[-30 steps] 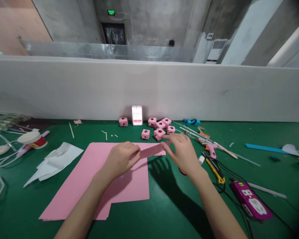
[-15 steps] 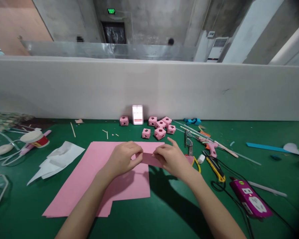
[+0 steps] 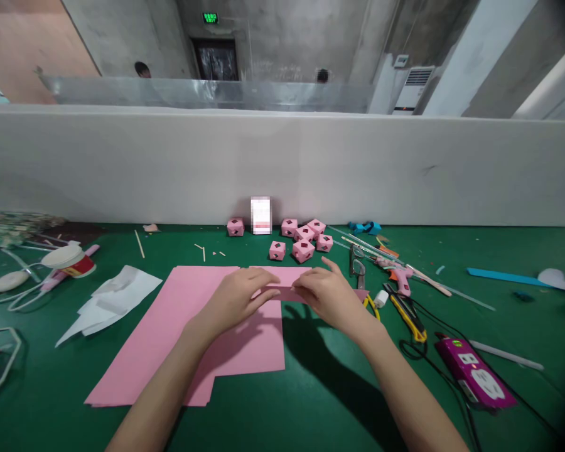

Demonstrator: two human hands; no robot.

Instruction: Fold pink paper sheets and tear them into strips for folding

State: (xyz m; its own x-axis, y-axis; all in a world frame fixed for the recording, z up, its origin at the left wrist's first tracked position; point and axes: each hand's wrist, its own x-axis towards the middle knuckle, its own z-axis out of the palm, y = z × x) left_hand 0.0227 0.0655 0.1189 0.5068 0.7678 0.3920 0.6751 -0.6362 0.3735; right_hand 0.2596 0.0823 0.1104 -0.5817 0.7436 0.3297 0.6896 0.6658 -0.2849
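Note:
A folded-looking strip of pink paper (image 3: 287,293) stretches between my hands, above the table. My left hand (image 3: 238,295) pinches its left part between thumb and fingers. My right hand (image 3: 328,296) is closed on it farther right, with the index finger raised. The strip's far end shows past my right wrist. Below my left hand and forearm lie large pink paper sheets (image 3: 160,339), stacked and partly covered by the arm. Several small pink paper cubes (image 3: 303,251) with dark diamond-shaped openings stand beyond my hands.
A phone (image 3: 261,215) leans on the white partition (image 3: 122,163). To the right lie glasses (image 3: 358,269), a pink glue gun (image 3: 400,279), a yellow cutter (image 3: 408,319) and a purple power strip (image 3: 474,373). White paper (image 3: 115,301) and a paper cup (image 3: 68,260) are left.
My left fingers have spread a little farther along the strip, and the strip looks narrower between my hands. My right hand has hardly moved. The view has shifted slightly.

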